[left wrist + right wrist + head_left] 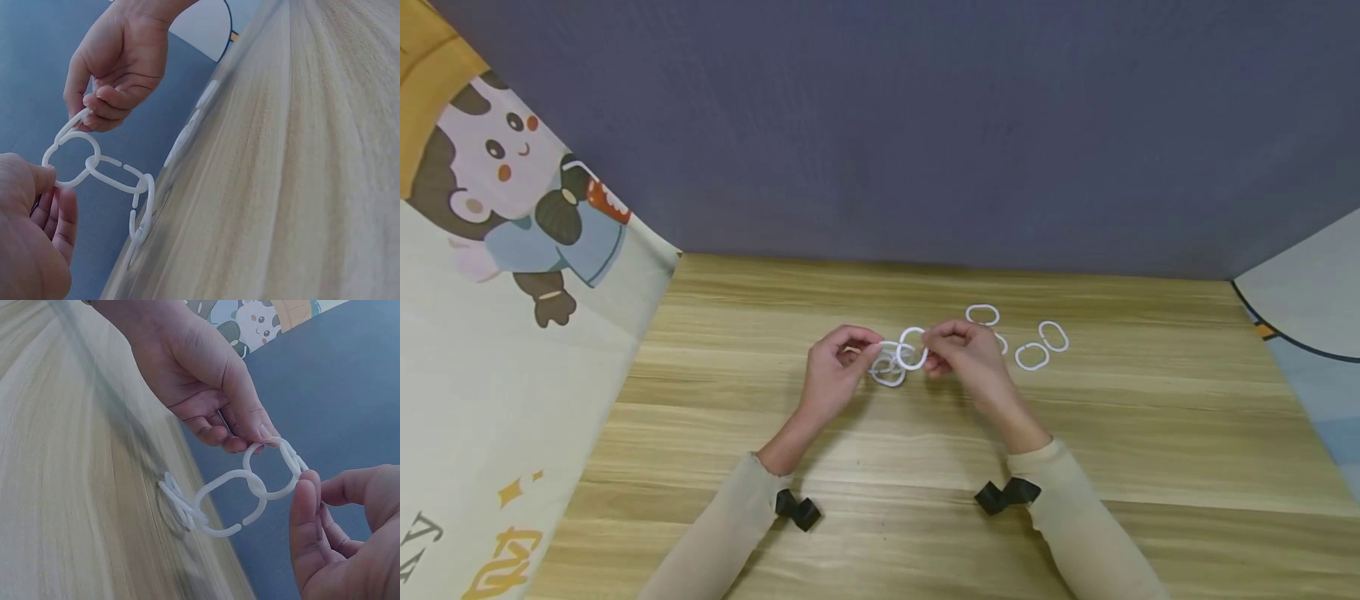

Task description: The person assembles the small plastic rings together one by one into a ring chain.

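Note:
My left hand point(835, 367) pinches a white plastic chain link point(99, 150) between thumb and fingertips. From that link hangs a short chain of white links point(231, 474), its lower end lying on the wooden table. My right hand point(976, 360) pinches another white link point(912, 368) by its right side. In the head view this link overlaps the one in my left hand; whether its gap is fully passed through, I cannot tell. Both hands are close together, a little above the tabletop, and fingertips cover parts of both links.
Several loose white links lie right of my right hand: one at the back point(982, 324), one partly hidden behind the hand point(1003, 343), and others farther right point(1032, 369). A dark blue panel point(925, 150) stands behind the wooden table point(880, 542); a cartoon-printed wall point(475, 350) is at left.

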